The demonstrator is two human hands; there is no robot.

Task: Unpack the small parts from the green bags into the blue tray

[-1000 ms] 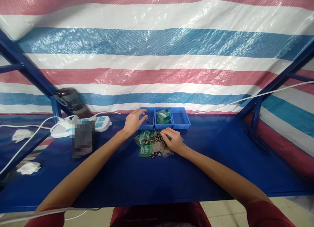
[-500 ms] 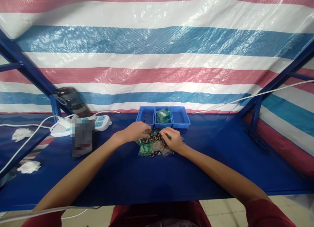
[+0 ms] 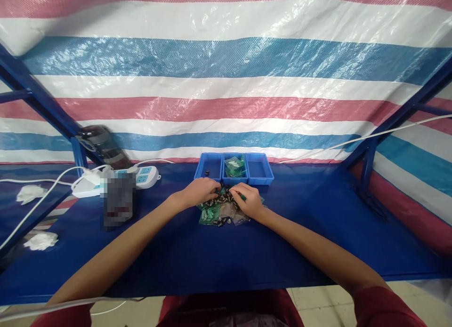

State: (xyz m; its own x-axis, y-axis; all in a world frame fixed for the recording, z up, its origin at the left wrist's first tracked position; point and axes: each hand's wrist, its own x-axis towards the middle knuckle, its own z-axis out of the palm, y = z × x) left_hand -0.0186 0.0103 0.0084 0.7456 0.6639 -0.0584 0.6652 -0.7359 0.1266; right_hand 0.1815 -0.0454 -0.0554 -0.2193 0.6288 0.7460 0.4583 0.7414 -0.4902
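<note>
A pile of small black-and-silver cylindrical parts lies on the table with green plastic packets and a clear bag of brownish contents. My left hand reaches into the pile's far left side, fingers curled together at the dark parts; what they pinch is too small to make out. At the pile's right, my right hand is closed round a slim green object, its fingertips close to the left ones. Just behind are three joined blue bins; small dark parts lie in the left one.
The middle bin holds a green packet with white pieces. On the left are a white power strip with cables, a blurred-out dark object, a dark bottle-like item and crumpled tissues. Blue frame posts flank the table.
My left hand has shifted slightly right and toward the pile, its fingers drawing closer together. Small dark parts in the left bin sit differently. My right hand has stayed nearly still.
</note>
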